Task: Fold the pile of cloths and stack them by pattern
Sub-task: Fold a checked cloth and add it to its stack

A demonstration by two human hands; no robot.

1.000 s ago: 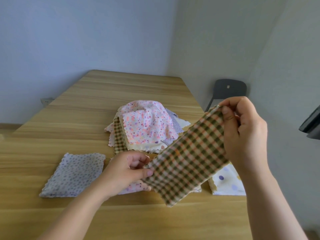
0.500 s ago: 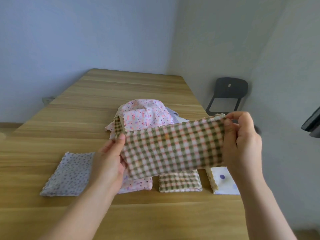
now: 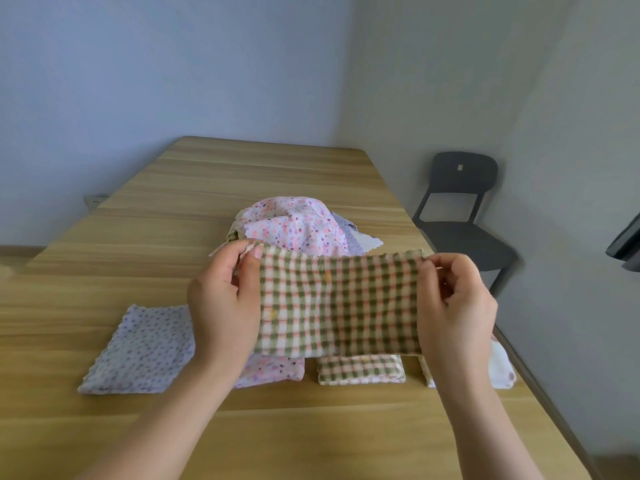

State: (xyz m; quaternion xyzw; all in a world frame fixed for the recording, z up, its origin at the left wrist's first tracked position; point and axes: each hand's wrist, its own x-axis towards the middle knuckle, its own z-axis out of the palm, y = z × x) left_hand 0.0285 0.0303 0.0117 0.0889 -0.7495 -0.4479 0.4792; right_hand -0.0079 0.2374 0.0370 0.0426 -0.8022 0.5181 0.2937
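The left hand [image 3: 225, 306] and right hand [image 3: 453, 306] each pinched a short end of a green-and-orange checked cloth strip [image 3: 339, 306], fingers curled round its scalloped edges, holding it taut in the air above the pale wooden desk [image 3: 242, 174]. Behind it sat one rumpled pile of soft cloths [image 3: 294, 226], pink floral on top. Four folded pieces lay in a row beneath: a lilac dotted square [image 3: 142, 348], a pink floral one [image 3: 273, 370], a checked one [image 3: 360, 372], and a white one [image 3: 502, 368], possibly spotted and half hidden.
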